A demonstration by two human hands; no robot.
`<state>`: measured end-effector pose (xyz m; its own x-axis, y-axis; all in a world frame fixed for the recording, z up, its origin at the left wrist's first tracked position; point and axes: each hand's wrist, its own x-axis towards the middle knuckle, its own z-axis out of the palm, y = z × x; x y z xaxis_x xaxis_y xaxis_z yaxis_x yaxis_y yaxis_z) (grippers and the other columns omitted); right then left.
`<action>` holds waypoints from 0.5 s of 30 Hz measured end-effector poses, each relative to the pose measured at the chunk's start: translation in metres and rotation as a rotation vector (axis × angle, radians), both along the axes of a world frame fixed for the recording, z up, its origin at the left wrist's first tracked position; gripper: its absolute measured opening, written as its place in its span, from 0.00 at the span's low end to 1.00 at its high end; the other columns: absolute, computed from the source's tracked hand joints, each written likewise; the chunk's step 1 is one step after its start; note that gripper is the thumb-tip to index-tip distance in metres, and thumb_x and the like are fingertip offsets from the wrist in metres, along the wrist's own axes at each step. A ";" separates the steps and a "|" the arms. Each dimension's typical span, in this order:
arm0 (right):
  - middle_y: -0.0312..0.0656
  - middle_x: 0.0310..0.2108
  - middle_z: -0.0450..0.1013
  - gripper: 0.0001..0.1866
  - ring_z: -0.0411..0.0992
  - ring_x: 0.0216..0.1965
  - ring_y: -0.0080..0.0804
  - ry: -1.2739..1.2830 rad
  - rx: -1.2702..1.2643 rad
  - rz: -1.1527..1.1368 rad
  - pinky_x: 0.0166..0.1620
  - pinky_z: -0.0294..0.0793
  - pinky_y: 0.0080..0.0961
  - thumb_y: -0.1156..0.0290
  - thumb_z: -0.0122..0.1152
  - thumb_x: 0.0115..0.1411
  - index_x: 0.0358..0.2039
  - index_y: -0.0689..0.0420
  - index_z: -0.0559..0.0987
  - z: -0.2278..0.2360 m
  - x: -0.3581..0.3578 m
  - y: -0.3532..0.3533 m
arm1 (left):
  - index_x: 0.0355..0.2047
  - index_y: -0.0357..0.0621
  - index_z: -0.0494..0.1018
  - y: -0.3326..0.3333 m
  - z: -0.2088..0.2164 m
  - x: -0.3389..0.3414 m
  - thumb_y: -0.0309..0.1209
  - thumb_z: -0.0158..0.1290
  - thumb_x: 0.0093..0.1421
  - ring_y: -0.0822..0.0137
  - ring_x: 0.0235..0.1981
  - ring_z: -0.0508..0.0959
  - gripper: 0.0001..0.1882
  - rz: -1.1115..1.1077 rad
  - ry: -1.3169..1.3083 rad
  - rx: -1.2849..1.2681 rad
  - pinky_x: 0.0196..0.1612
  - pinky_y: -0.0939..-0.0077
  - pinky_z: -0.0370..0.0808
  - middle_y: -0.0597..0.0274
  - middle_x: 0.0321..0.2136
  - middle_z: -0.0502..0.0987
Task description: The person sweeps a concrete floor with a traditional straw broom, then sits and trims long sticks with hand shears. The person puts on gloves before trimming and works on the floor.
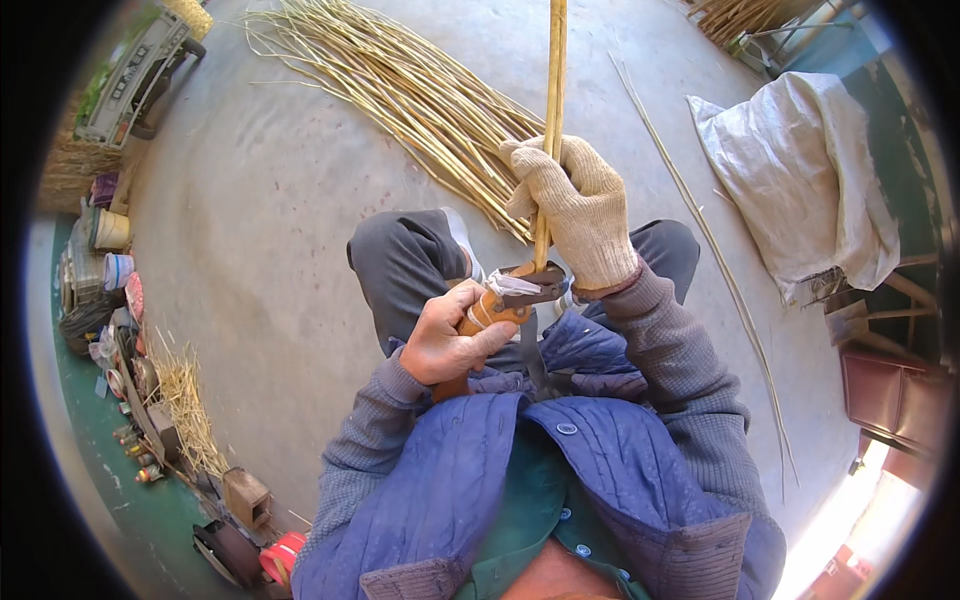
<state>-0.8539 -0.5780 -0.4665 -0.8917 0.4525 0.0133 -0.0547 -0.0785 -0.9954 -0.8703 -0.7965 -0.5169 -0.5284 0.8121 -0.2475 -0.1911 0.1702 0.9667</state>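
My right hand (578, 208), in a beige knitted glove, grips a long yellow cane (555, 70) that runs up out of the top of the picture. My bare left hand (452, 340) holds a knife (512, 296) by its wooden handle, and the dark blade lies against the cane's lower end just below the glove. Both hands work above my knees, in grey trousers (405, 262). I wear a blue quilted vest over a grey sweater.
A big bundle of pale yellow canes (400, 85) lies on the concrete floor ahead. One thin cane (720, 270) stretches along the right. A white sack (790, 170) sits right, and wooden furniture (895, 390) beyond it. Clutter, tins and straw (185, 400) line the left wall.
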 end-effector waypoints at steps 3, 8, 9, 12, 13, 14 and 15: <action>0.37 0.24 0.78 0.14 0.74 0.24 0.17 -0.006 0.005 0.039 0.28 0.73 0.14 0.64 0.60 0.69 0.44 0.63 0.80 0.000 0.010 -0.002 | 0.44 0.36 0.74 0.001 0.003 -0.002 0.32 0.65 0.61 0.80 0.20 0.72 0.17 0.024 -0.025 -0.052 0.23 0.82 0.70 0.67 0.28 0.75; 0.41 0.30 0.79 0.13 0.76 0.30 0.22 -0.040 -0.105 0.181 0.34 0.77 0.18 0.68 0.59 0.68 0.47 0.64 0.78 -0.003 0.032 0.004 | 0.38 0.35 0.71 0.002 -0.023 -0.005 0.33 0.68 0.57 0.59 0.21 0.78 0.19 -0.030 0.499 0.065 0.26 0.65 0.74 0.50 0.23 0.75; 0.41 0.31 0.79 0.13 0.77 0.32 0.24 -0.029 -0.127 0.211 0.36 0.78 0.20 0.70 0.59 0.68 0.48 0.64 0.78 0.000 0.033 0.008 | 0.38 0.36 0.71 0.000 -0.030 -0.004 0.33 0.68 0.57 0.55 0.22 0.79 0.19 -0.027 0.553 0.047 0.27 0.63 0.74 0.48 0.23 0.75; 0.46 0.45 0.77 0.15 0.76 0.40 0.27 0.346 0.586 0.137 0.44 0.78 0.23 0.70 0.57 0.69 0.52 0.66 0.76 -0.003 0.000 0.055 | 0.37 0.38 0.69 -0.001 -0.023 -0.003 0.34 0.67 0.56 0.40 0.27 0.80 0.19 -0.063 0.696 -0.054 0.27 0.58 0.75 0.39 0.24 0.76; 0.46 0.47 0.75 0.19 0.74 0.37 0.25 0.295 -0.406 0.054 0.42 0.77 0.19 0.64 0.53 0.72 0.54 0.67 0.74 0.029 -0.015 0.053 | 0.37 0.37 0.69 -0.006 -0.029 0.000 0.35 0.68 0.55 0.41 0.26 0.80 0.20 -0.088 0.754 -0.104 0.27 0.59 0.75 0.39 0.24 0.76; 0.40 0.41 0.73 0.24 0.68 0.32 0.19 0.409 -0.178 0.052 0.37 0.73 0.15 0.57 0.48 0.74 0.56 0.67 0.73 0.037 -0.029 0.074 | 0.37 0.38 0.69 -0.008 -0.033 0.004 0.35 0.68 0.55 0.41 0.26 0.80 0.20 -0.093 0.775 -0.109 0.26 0.59 0.75 0.39 0.24 0.76; 0.32 0.28 0.69 0.23 0.60 0.23 0.15 0.529 -0.515 0.182 0.27 0.66 0.16 0.55 0.48 0.75 0.53 0.65 0.75 0.047 -0.043 0.096 | 0.37 0.38 0.70 -0.010 -0.036 0.005 0.36 0.69 0.55 0.41 0.25 0.80 0.20 -0.094 0.793 -0.117 0.26 0.59 0.75 0.39 0.24 0.76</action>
<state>-0.8971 -0.4815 -0.4192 -0.8862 0.3641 0.2866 -0.4565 -0.5797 -0.6749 -0.8655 -0.8065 -0.5525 -0.5133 0.8538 0.0864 0.5647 0.2602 0.7832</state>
